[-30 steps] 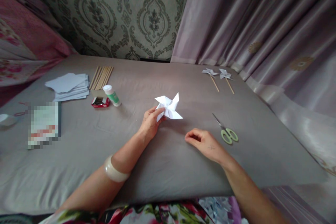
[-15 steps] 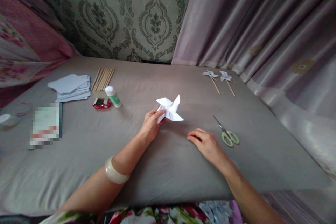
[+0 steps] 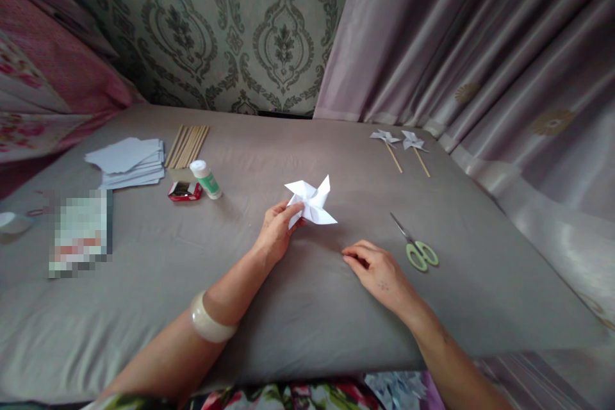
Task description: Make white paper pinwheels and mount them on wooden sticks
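A white folded paper pinwheel (image 3: 314, 202) is pinched at its left side by my left hand (image 3: 278, 224), thumb on top near its centre. Its blades point outward, and no stick shows on it. To the right and nearer me, my right hand (image 3: 372, 266) hovers low over or rests on the cloth. Thumb and forefinger of that hand are pressed together; whatever is between them is too small to make out. Green-handled scissors (image 3: 418, 250) lie just right of my right hand, blades pointing away.
Two finished pinwheels on sticks (image 3: 393, 152) lie at the back right. On the left are stacked paper sheets (image 3: 129, 163), several wooden sticks (image 3: 187, 147), a small red box (image 3: 185, 191), a glue stick (image 3: 206, 179), a blurred packet (image 3: 79, 230) and a white roll (image 3: 14, 223).
Almost nothing differs. The right thumb and forefinger have shifted slightly, and the view has tilted a little; the left hand keeps its hold on the pinwheel.
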Available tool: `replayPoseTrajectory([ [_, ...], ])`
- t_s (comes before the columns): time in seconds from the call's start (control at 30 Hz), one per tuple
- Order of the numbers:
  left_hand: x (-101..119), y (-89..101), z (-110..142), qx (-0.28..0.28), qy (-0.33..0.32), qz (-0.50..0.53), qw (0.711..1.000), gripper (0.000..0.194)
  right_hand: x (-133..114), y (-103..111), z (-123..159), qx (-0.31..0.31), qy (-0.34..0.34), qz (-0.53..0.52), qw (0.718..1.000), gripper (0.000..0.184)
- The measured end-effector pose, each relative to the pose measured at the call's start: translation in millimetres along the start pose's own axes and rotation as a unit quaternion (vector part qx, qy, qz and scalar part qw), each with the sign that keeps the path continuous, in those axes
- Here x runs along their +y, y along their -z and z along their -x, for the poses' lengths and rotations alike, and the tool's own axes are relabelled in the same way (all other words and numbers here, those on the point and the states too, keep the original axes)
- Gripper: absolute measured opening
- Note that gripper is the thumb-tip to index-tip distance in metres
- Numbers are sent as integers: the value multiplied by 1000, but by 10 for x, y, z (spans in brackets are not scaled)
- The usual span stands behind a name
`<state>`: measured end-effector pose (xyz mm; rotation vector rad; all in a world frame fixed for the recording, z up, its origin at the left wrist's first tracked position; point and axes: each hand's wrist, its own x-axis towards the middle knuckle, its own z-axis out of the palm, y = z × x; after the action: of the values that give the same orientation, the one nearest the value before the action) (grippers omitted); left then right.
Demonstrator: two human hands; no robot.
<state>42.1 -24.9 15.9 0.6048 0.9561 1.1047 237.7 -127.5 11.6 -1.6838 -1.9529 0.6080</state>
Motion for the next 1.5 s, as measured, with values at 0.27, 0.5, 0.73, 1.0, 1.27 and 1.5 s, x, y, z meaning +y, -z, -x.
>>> replayPoseTrajectory([
  [0.27, 2, -9, 21, -3, -7, 1, 1000, 28, -75, 73, -28, -31, -27, -12, 999, 10],
  [0.5, -34, -9, 29, -12, -28, -18, 999, 29, -104, 100, -19, -13, -16, 16, 1000, 12],
  [0.73, -49, -27, 59, -40, -82, -62, 994, 21, -585, 184, -359, 107, 50, -43, 992, 9],
  [1.0, -29, -52, 94, -57, -112, -103, 987, 22, -570, -25, -685, 238, 189, 81, 949, 5],
  [1.27, -15, -94, 132, -64, -110, -107, 986, 24, -479, -116, -701, 298, 184, 136, 927, 6],
  [1.5, -43, -81, 123, -78, -115, -107, 984, 25, -455, -155, -700, 321, 180, 135, 920, 5],
])
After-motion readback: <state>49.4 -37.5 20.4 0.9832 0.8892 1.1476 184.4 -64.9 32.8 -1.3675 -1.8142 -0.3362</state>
